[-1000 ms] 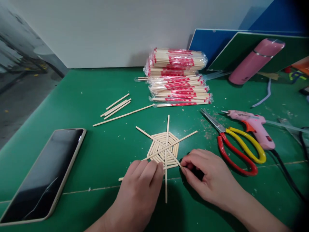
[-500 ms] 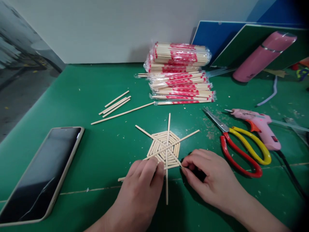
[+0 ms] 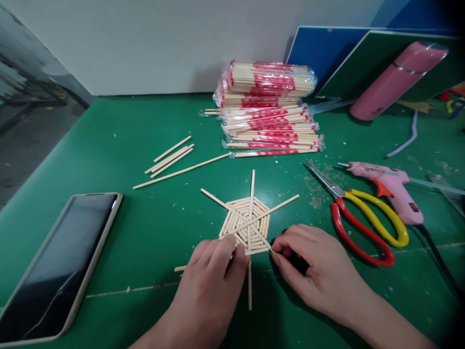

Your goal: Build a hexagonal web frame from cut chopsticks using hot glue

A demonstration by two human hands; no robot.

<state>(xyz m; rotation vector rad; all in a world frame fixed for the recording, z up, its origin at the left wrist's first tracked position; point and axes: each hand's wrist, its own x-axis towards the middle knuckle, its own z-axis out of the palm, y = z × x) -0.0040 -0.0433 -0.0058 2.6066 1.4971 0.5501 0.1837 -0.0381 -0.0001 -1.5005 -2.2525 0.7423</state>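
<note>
A web-shaped piece of wooden sticks (image 3: 250,220) lies flat on the green table, with long crossed sticks reaching out past rings of shorter ones. Over its lower left part is my left hand (image 3: 214,281), fingers bent and pressed together; the fingertips and whatever they pinch are hidden from view. At the lower right, my right hand (image 3: 312,266) pinches the end of one long crossed stick between thumb and forefinger.
Loose sticks (image 3: 170,157) and wrapped chopsticks (image 3: 269,121) lie beyond the web. Scissors (image 3: 341,198), a pink glue gun (image 3: 394,186) and a pink bottle (image 3: 395,82) are to the right. A phone (image 3: 54,266) rests at the left. The green table (image 3: 152,218) has small scraps.
The whole view has shifted slightly, so most things appear a little further left. Both hands keep the same hold and place on the web.
</note>
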